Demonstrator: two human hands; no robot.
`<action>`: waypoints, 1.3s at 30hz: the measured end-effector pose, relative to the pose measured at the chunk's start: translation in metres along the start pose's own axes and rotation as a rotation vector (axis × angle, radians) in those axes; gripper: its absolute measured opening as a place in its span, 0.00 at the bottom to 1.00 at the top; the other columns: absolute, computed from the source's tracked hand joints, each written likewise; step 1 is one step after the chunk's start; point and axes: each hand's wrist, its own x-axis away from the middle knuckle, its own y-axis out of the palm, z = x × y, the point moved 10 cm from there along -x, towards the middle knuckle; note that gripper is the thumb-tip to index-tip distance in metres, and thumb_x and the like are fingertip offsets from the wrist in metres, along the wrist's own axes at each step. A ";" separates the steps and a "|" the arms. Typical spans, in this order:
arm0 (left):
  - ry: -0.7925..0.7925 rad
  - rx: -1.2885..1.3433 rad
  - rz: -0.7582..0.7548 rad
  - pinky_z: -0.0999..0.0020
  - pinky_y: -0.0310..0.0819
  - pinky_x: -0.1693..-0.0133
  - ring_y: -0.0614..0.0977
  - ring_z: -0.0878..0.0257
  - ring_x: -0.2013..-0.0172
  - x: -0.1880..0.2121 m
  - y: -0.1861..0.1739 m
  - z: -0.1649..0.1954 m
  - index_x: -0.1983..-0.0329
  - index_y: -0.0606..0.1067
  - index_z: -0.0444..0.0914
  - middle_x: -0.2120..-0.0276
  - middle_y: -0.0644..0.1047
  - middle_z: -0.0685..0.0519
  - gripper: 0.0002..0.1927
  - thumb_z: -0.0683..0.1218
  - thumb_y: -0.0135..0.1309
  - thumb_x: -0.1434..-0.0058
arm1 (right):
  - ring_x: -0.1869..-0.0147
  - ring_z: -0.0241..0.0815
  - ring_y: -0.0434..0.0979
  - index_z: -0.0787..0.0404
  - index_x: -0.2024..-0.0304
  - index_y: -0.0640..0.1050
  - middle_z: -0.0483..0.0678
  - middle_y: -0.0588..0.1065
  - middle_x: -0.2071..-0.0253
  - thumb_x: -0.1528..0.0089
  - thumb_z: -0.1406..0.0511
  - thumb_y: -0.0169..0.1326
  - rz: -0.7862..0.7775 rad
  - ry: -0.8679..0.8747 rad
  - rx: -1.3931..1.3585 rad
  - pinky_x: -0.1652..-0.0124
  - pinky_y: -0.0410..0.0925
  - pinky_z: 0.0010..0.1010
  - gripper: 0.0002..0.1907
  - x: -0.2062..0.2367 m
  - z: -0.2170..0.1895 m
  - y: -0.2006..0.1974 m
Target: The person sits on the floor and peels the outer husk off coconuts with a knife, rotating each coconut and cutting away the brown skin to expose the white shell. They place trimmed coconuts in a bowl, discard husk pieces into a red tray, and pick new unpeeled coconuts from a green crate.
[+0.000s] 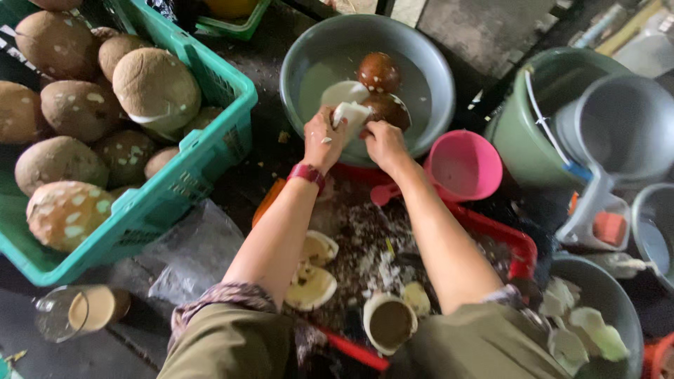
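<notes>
My left hand and my right hand meet over the near rim of a grey basin of cloudy water. Together they hold a white piece of coconut flesh, the left gripping it from the side, the right closed against it from the other side. In the water float two brown peeled coconuts and a larger white piece. A red band circles my left wrist.
A teal crate of several brown husked coconuts stands at left. A pink scoop lies right of the basin. A red tray below holds shell scraps. Grey buckets stand at right; another basin holds white pieces.
</notes>
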 end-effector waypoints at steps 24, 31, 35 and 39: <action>0.104 -0.265 -0.332 0.51 0.74 0.45 0.76 0.38 0.43 -0.101 0.079 -0.029 0.24 0.51 0.48 0.37 0.70 0.38 0.52 0.40 0.57 0.55 | 0.62 0.45 0.74 0.60 0.47 0.74 0.51 0.76 0.62 0.46 0.71 0.55 -0.003 0.815 -0.485 0.64 0.67 0.45 0.22 -0.036 0.139 0.084; -0.096 -0.514 -0.420 0.49 0.77 0.49 0.82 0.40 0.51 -0.103 0.088 -0.065 0.48 0.74 0.42 0.55 0.81 0.39 0.25 0.50 0.65 0.48 | 0.56 0.45 0.81 0.58 0.47 0.73 0.54 0.80 0.56 0.54 0.71 0.61 0.217 0.720 -0.350 0.56 0.73 0.39 0.30 -0.044 0.129 0.050; -0.066 -0.517 -0.220 0.48 0.78 0.56 0.84 0.40 0.59 -0.094 0.067 -0.055 0.53 0.76 0.45 0.64 0.81 0.41 0.17 0.53 0.63 0.42 | 0.54 0.49 0.81 0.58 0.52 0.77 0.54 0.80 0.56 0.53 0.68 0.65 0.059 0.705 -0.172 0.55 0.73 0.40 0.25 -0.044 0.143 0.066; -0.024 -0.563 -0.179 0.46 0.77 0.60 0.83 0.40 0.61 -0.070 0.058 -0.033 0.51 0.73 0.47 0.67 0.82 0.43 0.17 0.48 0.61 0.43 | 0.53 0.51 0.83 0.56 0.58 0.80 0.51 0.82 0.59 0.51 0.67 0.66 0.045 0.778 -0.131 0.54 0.73 0.41 0.17 -0.037 0.142 0.062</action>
